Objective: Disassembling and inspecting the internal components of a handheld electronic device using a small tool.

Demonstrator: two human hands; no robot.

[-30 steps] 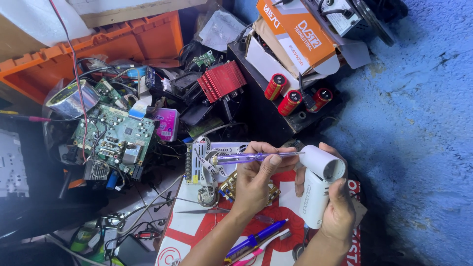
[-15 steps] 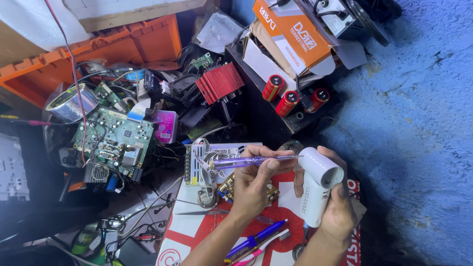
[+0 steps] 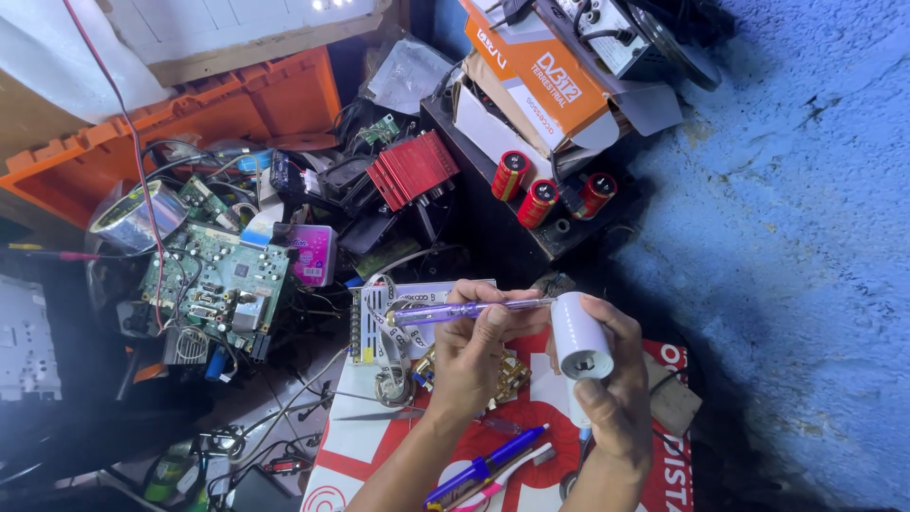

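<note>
Presently, head view, one frame: two bare hands over a cluttered repair bench. Left hand (image 3: 479, 356), fingers closed around one purple translucent-handled screwdriver (image 3: 455, 311), held level, its metal shaft reaching right to touch the side of the white piece. Right hand (image 3: 621, 398), curled around one white cylindrical plastic fitting (image 3: 578, 334), its round end with a dark central hole facing the camera; the fitting sits just above a red-and-white printed sheet (image 3: 531, 417) covering the near bench. On that sheet, near the wrists: one blue pen (image 3: 488, 466) and one pink-and-white pen (image 3: 502, 476), lying side by side. One small brass-coloured part (image 3: 512, 377), partly hidden behind the left hand. One perforated metal power-supply case (image 3: 374, 318), just left of the screwdriver handle. Farther left: one green circuit board (image 3: 216, 284), one roll of silver tape (image 3: 133, 216), one small pink box (image 3: 315, 254). Back row: one orange plastic crate (image 3: 237, 109), one red finned heat sink (image 3: 412, 169), three red cylindrical capacitors (image 3: 538, 202) standing on a black chassis, one orange-and-white carton (image 3: 540, 81). Blue painted wall (image 3: 796, 237) at right.
</note>
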